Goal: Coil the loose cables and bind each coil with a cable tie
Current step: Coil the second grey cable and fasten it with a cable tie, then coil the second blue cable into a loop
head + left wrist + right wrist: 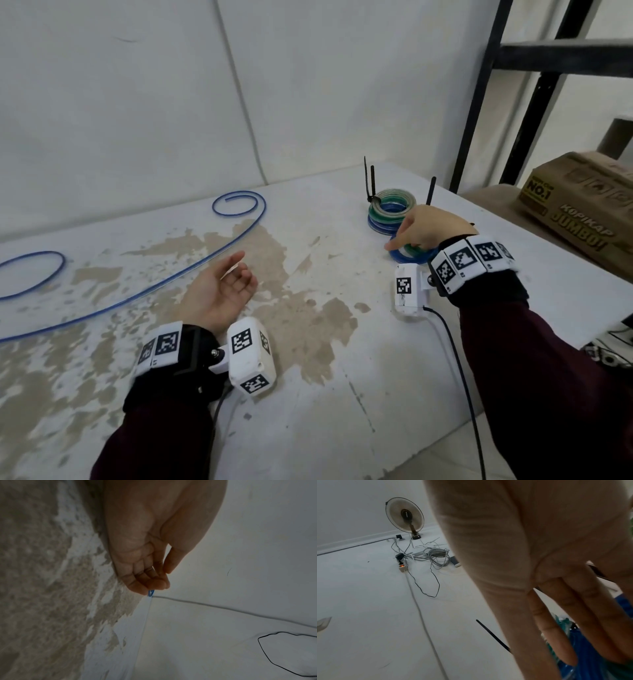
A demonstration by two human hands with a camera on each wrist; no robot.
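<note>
We've got tied coils stacked (pixel 392 209) already; right hand (pixel 428 229) grips another coil (pixel 412 255), left hand (pixel 219 291) relaxed, empty; long blue cable (pixel 191 265) left on the bench (pixel 342 377).

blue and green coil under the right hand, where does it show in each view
Head view: the blue and green coil lies right of centre on the table, under the right hand, in front of the stacked coils.
Left wrist view: not in it.
Right wrist view: at the lower right edge, behind the fingers.
Shared landmark: the upright black cable tie, a dark strip in the right wrist view.
</note>
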